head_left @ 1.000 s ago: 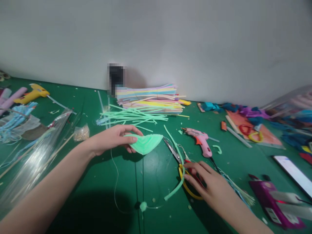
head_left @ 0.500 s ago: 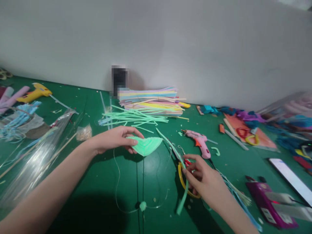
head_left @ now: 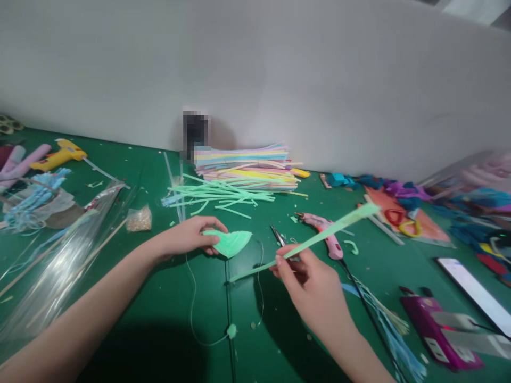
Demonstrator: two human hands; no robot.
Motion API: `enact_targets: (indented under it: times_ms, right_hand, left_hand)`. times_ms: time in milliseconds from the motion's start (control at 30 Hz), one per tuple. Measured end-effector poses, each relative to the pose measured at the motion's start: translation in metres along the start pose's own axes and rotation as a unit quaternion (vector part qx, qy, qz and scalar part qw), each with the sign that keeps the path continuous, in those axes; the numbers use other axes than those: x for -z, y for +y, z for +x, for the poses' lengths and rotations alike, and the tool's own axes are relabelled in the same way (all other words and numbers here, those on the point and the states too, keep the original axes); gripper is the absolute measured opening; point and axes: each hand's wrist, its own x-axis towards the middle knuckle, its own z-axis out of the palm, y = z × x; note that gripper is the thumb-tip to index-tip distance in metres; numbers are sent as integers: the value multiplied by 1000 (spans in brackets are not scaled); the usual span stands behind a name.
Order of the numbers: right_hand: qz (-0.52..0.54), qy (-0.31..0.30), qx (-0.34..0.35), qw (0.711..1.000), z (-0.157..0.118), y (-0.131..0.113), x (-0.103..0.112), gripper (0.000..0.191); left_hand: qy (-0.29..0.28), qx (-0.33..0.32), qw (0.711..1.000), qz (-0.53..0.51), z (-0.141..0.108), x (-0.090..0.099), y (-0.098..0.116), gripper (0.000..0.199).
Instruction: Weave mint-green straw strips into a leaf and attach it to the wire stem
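Observation:
My left hand (head_left: 199,235) is closed on the left end of a mint-green, leaf-shaped fuzzy piece (head_left: 233,243), held above the table. Between the thumb and fingers of my right hand (head_left: 309,276) is a long pale green fuzzy strip (head_left: 333,229). It slants from a thin end at lower left to a wider end at upper right. Under the leaf-shaped piece, a small green tuft (head_left: 231,331) lies on the table with a thin clear line (head_left: 194,298) looping from it. Scissor blades (head_left: 278,235) show just beyond my right hand; their handles are hidden behind it.
Green strips (head_left: 227,190) and bundled pastel strips (head_left: 243,165) lie at the wall. A pink glue gun (head_left: 321,226) sits right of centre, a yellow one (head_left: 59,154) far left. Clear plastic sleeves (head_left: 75,260) lie left. A phone (head_left: 475,292) and purple power strip (head_left: 437,332) lie right.
My right hand has moved left and lifted the green strip, which has swung from steep to slanting up to the right. The leaf-shaped piece has shifted slightly left and down with my left hand.

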Motion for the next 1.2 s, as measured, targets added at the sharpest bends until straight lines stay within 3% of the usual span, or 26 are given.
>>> enact_targets:
  times_ms: [67,200,367,467,533,600,767,900,1000,1100,1200]
  right_hand:
    - [-48,-14,27,998,2,0,-5,12]
    - [-99,31,38,994,9,2,-6,12]
    - [57,-40,-42,997,18,8,-22,11]
    - [84,-94,-86,988,24,10,-35,11]
    - [62,-123,-105,985,27,11,-39,9]
    - [29,-143,-103,984,29,12,-40,9]
    - [-23,-149,-70,986,28,14,-38,10]
    - [-97,-161,13,982,26,14,-38,19]
    - [-156,-167,101,968,28,14,-42,17]
    - [-190,-171,173,951,32,12,-49,12]
    - [-220,-195,206,933,34,8,-54,15]
  left_hand:
    - [33,-16,998,58,-3,-4,-4,30]
    - [90,-44,989,105,-9,-9,-7,31]
    - [111,-79,980,146,-8,-17,-11,33]
    - [217,-147,918,296,-13,-26,-13,33]
    - [265,-148,870,388,-23,-33,-13,22]
    - [247,-127,850,448,-34,-38,-14,12]
    - [198,-108,823,522,-46,-45,-20,9]
    - [179,-157,833,500,-43,-43,-20,20]
    - [165,-196,874,413,-39,-40,-15,20]
    - [174,-175,923,296,-35,-39,-9,14]
    - [173,-159,950,205,-33,-42,-5,13]
